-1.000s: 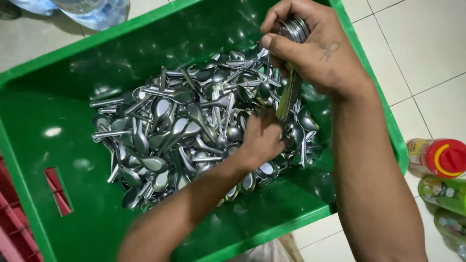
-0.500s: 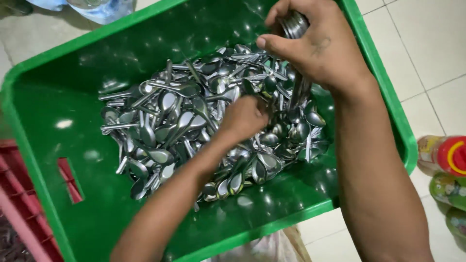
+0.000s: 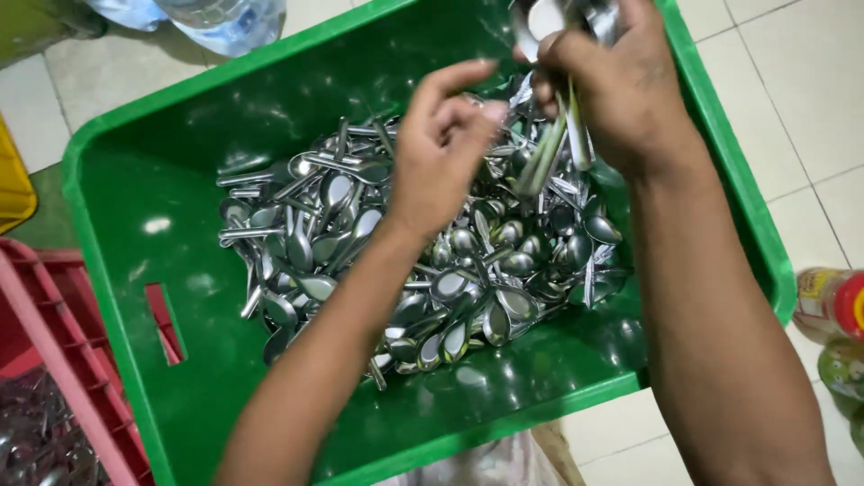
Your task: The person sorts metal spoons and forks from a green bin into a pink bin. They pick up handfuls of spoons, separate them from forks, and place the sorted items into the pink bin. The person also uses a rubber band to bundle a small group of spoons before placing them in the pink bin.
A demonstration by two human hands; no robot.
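Grip states differ between the two hands: the left hand is raised above the heap with fingers loosely curled and parted, grasping nothing that can be seen, while the right hand is clenched around a bundle of spoons, bowls up at the far edge and handles hanging down toward the heap. Reading from the left, a yellow container sits at the frame edge, with a red crate nearer and below it, holding dim metal pieces. To its right stands the large green crate on the tiled floor, a slot handle cut in its left wall. Inside it lies the pile of loose metal spoons, heaped toward the middle and right, directly beneath both hands. At the far left corner beyond the crate rests a clear plastic water bottle. At the right edge, just beside the crate, stand bottles with a red cap.
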